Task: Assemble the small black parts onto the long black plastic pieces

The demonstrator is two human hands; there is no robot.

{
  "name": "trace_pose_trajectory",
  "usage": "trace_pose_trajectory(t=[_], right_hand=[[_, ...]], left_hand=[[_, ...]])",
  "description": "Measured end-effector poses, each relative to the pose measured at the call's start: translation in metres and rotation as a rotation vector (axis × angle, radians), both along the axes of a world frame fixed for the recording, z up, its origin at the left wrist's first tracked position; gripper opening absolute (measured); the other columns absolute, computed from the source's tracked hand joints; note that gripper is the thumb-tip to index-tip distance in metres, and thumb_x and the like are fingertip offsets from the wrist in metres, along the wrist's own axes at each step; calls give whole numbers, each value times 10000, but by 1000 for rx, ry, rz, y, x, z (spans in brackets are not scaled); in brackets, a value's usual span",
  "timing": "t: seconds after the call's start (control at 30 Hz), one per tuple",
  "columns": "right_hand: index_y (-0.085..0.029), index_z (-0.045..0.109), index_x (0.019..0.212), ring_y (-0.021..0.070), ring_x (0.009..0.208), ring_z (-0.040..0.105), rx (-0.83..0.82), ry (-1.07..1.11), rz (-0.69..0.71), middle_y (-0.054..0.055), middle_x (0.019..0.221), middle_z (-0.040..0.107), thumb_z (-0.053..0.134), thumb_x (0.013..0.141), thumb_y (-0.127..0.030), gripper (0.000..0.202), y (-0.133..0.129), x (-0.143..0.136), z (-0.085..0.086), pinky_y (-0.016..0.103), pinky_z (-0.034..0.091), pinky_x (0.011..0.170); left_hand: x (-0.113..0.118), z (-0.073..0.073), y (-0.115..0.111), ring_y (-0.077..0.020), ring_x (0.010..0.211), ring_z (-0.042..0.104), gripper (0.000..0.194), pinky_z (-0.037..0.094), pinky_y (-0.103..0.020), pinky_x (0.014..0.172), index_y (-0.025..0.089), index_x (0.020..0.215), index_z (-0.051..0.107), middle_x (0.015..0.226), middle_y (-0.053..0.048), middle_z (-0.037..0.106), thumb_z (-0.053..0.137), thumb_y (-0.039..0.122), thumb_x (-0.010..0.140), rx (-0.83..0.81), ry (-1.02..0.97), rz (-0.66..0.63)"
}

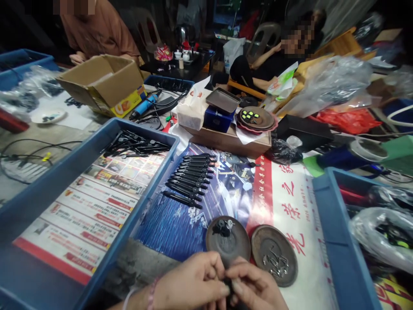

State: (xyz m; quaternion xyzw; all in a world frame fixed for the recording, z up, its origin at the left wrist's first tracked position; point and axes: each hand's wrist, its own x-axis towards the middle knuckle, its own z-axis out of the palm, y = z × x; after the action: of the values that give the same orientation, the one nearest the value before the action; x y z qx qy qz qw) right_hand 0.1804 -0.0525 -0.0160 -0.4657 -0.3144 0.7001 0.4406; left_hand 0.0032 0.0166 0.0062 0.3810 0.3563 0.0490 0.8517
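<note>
Observed at bottom centre of the frame: left hand [183,282] and right hand [256,286] together, with fingertips closed on a small black piece [229,286]. Largely hidden by the fingers; cannot tell full shape or exact contact points. Judged light and stiff, probably smooth plastic, hence apt to slip or turn under a loose pinch. Best held by opposite outer edges, without hard squeezing, in case of thin, brittle sections. Noted just above the hands: left brown dish [240,245] with small black parts [224,228]; to its right, right brown dish [269,239] with slender, shiny metal pieces [276,263]. Recorded at mid-frame: row of black handles [187,181] on blue printed sheet [167,230], beside blue tray [38,282].
</note>
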Motion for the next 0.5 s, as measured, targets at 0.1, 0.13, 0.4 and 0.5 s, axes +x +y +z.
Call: trace_pose_trajectory(t=[0.1,0.13,0.4,0.5], right_hand=[[-282,784,854,136,674,610,119,-54,-50,-1,738,604,769,783,-501,230,-3,-5,3,221,494,628],[-273,779,844,144,681,609,134,-92,-36,0,728,611,762,774,-535,272,-1,-5,8,229,493,639],[-172,679,1037,248,920,658,277,-1180,-137,108,1040,709,551,916,-321,230,136,69,35,378,515,846],[-140,622,1155,260,1086,618,234,-1346,-196,119,1207,646,605,925,-234,249,205,96,15,456,489,948]], left_hand=[[-1,1,1,-46,375,466,247,350,-137,390,182,849,495,586,29,635,675,319,751,-64,-63,3],[-2,2,1,-41,370,452,267,333,-135,382,176,852,503,588,25,632,686,343,751,-80,-80,13],[-2,2,-2,-34,375,367,418,200,-168,380,191,827,483,574,36,592,715,531,754,-1,-78,111],[-5,-9,-1,-27,448,297,483,187,-176,442,194,772,460,589,66,494,773,557,709,10,-129,155]])
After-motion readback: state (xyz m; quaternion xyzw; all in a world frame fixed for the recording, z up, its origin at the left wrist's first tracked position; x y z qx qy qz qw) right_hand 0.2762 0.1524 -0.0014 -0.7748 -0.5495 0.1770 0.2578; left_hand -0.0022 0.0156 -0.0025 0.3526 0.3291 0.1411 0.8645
